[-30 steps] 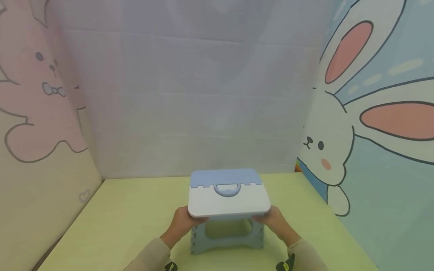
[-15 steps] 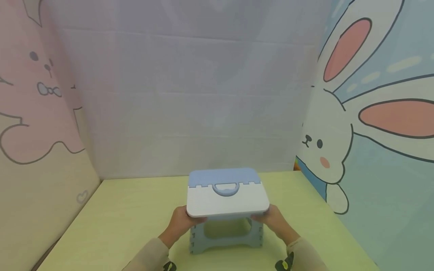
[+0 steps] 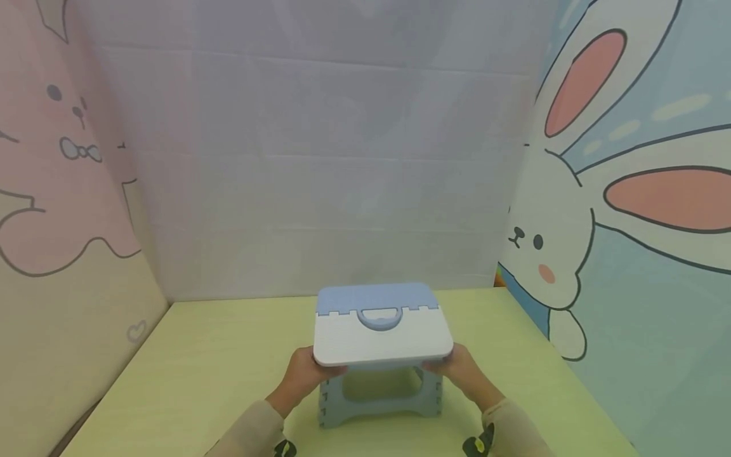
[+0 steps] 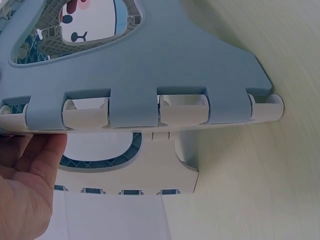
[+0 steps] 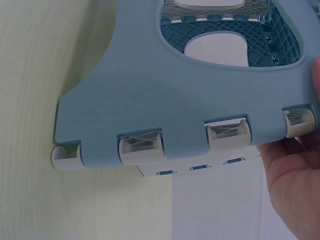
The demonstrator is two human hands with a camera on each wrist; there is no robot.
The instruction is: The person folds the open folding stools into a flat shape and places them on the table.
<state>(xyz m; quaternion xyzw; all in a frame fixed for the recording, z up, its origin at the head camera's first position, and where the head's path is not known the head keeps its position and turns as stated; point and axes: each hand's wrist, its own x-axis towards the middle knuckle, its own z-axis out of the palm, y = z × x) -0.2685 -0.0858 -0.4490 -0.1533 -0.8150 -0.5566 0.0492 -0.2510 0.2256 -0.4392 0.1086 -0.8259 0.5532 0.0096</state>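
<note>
A folding step stool [image 3: 382, 343] stands unfolded on the table, its top half blue and half white, with a blue carry handle [image 3: 381, 322] lying flat in the middle. My left hand [image 3: 302, 374] grips the left end just under the top. On the opposite end, my right hand [image 3: 464, 373] holds it the same way. Each wrist view shows the blue leg panel [image 4: 185, 65] with an opening in it and white hinge knuckles along its edge. The fingers of the left hand [image 4: 30, 180] reach behind the white side and are partly hidden, as are those of the right hand [image 5: 295, 185].
The pale yellow tabletop [image 3: 228, 355] extends around the stool. Behind it hangs a plain whitish sheet [image 3: 320, 190]. Panels with cartoon rabbits close in the left side [image 3: 68, 209] and the right side [image 3: 645, 317].
The head view has shifted very slightly, so the scene sits a little further left. Both hands keep their hold on the stool, which stays in place.
</note>
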